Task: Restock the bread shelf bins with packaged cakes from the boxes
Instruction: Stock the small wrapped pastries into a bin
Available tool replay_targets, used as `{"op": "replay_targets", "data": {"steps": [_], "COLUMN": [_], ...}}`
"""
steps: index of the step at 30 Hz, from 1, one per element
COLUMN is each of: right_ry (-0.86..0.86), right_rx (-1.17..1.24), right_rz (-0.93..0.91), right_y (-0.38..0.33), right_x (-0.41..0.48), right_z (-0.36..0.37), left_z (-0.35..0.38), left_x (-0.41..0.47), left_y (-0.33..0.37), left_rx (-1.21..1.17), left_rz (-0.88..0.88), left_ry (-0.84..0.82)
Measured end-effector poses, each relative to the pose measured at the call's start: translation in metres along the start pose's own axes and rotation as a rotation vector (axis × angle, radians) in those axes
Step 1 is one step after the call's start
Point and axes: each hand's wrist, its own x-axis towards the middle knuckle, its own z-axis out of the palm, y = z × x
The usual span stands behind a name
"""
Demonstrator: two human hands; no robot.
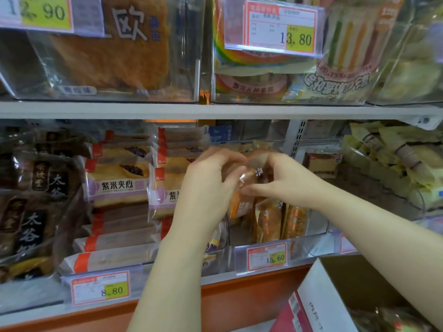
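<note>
Both hands are raised at the middle clear bin (311, 245) on the lower shelf. My left hand (211, 185) and my right hand (278, 178) both hold one clear-wrapped golden cake package (251, 178) at its top, above the bin. The fingers of both hands curl round the wrapper. Beneath it, a few similar orange-brown cake packages (268, 221) stand upright inside the bin. An open cardboard box (318, 295) sits at the lower right, with wrapped cakes (393, 319) dimly visible inside.
Left of the bin lie stacked purple-rice sandwich breads (117, 185) and dark packaged cakes (31, 212). Yellow-green packets (395, 161) fill the right bin. The upper shelf (215, 110) holds clear bins of bread and rainbow cake. Price tags (267, 256) hang on the bin fronts.
</note>
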Motion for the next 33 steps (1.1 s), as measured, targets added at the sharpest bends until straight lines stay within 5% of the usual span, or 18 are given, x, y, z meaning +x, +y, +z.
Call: {"op": "replay_targets", "data": {"steps": [10,14,19,25,33], "right_ry": [-0.027,-0.052,0.137,0.258,0.23], "right_rx": [-0.346,-0.399,-0.409,-0.482,-0.455], "right_rz": [0.082,0.149,0.049,-0.033,0.113], "right_y": [0.019,0.023,0.016,0.014,0.056], "right_x": [0.015,0.021,0.003,-0.054,-0.174], "right_z": [0.038,0.045,0.032,0.003,-0.035], "left_z": [0.028,0.03,0.028,0.036,0.112], "left_x": [0.009,0.008,0.005,-0.02,-0.063], "left_y": [-0.034,-0.038,-0.033,-0.003,0.048], "left_rx": [0.38,0.391,0.36,0.194,0.14], "left_rz": [-0.085,-0.116,-0.086,0.1,0.271], "left_ry": [-0.155,-0.175,-0.076,0.1,-0.158]}}
